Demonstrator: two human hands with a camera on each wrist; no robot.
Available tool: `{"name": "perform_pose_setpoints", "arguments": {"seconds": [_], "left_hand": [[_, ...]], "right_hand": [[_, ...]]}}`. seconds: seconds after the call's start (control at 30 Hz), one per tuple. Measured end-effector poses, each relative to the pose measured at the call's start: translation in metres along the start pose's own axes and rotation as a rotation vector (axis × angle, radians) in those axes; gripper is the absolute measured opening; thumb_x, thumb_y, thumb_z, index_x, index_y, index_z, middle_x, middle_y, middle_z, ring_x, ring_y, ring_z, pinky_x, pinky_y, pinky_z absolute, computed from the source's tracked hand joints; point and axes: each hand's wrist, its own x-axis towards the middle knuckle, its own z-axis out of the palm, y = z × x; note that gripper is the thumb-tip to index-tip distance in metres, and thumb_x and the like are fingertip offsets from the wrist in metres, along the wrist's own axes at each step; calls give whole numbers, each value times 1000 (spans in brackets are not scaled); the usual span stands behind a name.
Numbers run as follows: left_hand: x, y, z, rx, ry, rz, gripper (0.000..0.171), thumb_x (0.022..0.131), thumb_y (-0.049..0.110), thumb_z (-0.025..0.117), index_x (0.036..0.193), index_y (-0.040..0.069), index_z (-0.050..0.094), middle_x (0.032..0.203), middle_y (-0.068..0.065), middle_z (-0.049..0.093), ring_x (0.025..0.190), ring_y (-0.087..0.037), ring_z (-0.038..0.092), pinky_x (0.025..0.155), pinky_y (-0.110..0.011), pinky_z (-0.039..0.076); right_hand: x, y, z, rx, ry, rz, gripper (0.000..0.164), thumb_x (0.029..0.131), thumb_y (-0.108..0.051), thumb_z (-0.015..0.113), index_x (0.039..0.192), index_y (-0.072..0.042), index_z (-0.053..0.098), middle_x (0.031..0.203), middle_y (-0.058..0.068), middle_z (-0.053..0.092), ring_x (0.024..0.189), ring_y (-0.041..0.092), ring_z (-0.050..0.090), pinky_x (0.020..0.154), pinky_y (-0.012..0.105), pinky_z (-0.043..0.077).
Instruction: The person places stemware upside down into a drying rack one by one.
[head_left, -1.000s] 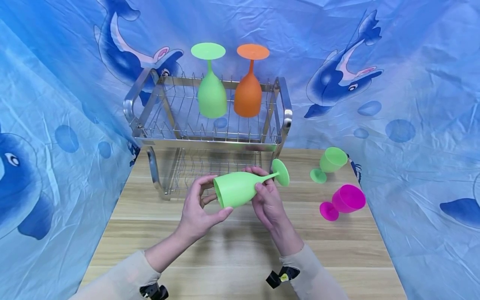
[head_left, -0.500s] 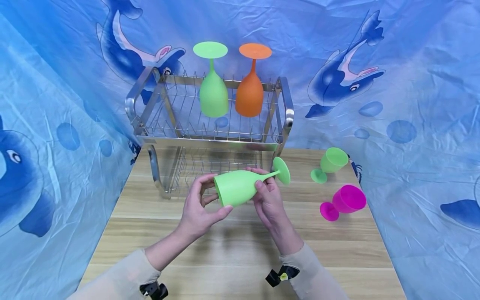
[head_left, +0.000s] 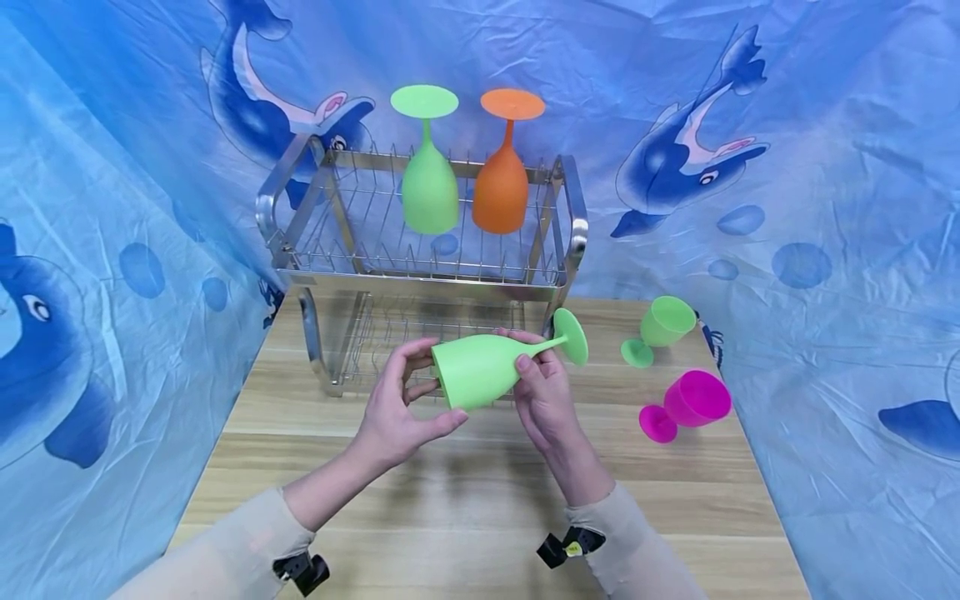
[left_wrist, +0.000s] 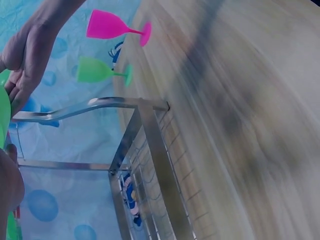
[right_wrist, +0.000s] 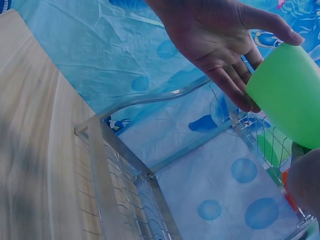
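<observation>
Head view: blue sheeting [head_left: 825, 342] borders wooden table [head_left: 465, 533] below held goblet [head_left: 480, 371]

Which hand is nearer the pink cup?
Right. The right hand is left of the pink cup; the left hand is farther left, at the mouth end of the held green cup.

Lower tier of silver metal two-tier wire rack [head_left: 420, 287] was partly hidden behind held light-green tapered goblet [head_left: 480, 371]. Right hand [head_left: 546, 404] lay partly behind goblet. Left wrist view: left edge cut goblet off; pale wooden tabletop [left_wrist: 240, 125] before rack was blurred. Right wrist view: orange tapered goblet [head_left: 501, 187] atop rack was mostly hidden.
</observation>
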Motion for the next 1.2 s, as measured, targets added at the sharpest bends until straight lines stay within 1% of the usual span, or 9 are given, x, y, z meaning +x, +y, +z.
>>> {"name": "perform_pose_setpoints", "arguments": {"seconds": [0.13,0.3,0.53,0.67,0.77,0.9,1.03,1.13,1.2], "left_hand": [[3,5,-7,16,-30,26,97,71,2,96,154,11,45,149,-13,52,131,-28,57,105,-39,60],[8,15,-29,65,-11,127,98,66,-5,96,151,1,47,142,-13,56,129,-28,59,104,-40,60],[18,38,-77,188,90,283,93,61,-16,91,145,-6,52,136,-9,60,124,-21,61,102,-31,60],[23,51,-105,216,182,353,86,61,-20,88,140,-12,55,132,-12,63,119,-24,64,99,-28,61],[30,58,-123,224,265,385,77,67,-16,87,138,-14,57,130,-15,64,117,-25,66,97,-25,61],[42,64,-146,277,361,388,65,76,-7,86,136,-12,60,129,-9,65,115,-22,66,95,-21,61],[56,68,-165,348,444,365,58,82,0,85,136,-5,64,127,-2,66,113,-19,67,93,-17,60],[65,69,-178,404,488,307,54,86,6,85,137,3,67,127,0,67,113,-15,67,93,-14,58],[70,67,-187,446,502,239,53,89,11,84,139,8,67,128,2,67,115,-12,66,94,-13,57]], "right_hand": [[-1,-7,0,-12,1,-4,25,99,-16,78,123,-16,71,134,6,69,130,18,63,110,28,54],[-2,-18,1,-12,-21,-28,28,98,-18,80,124,-15,71,134,6,70,130,20,64,108,29,56],[0,-41,6,-7,-77,-78,32,96,-21,83,125,-15,73,134,6,71,129,19,65,106,28,57],[4,-55,11,-29,-106,-111,35,94,-23,84,126,-13,72,133,6,72,131,20,64,110,30,55],[9,-65,17,-49,-133,-133,37,94,-24,85,126,-13,72,132,6,72,132,21,64,111,30,54],[17,-78,29,-60,-168,-165,36,94,-22,85,125,-11,72,131,8,72,131,22,64,111,30,54],[26,-91,45,-67,-197,-183,38,92,-23,87,124,-11,73,129,8,74,130,23,65,112,32,54],[35,-99,57,-87,-206,-180,41,88,-28,90,123,-13,73,128,8,74,129,23,65,110,32,55],[43,-103,65,-99,-211,-183,43,86,-29,92,121,-13,73,127,9,74,129,24,65,110,32,55]]}}
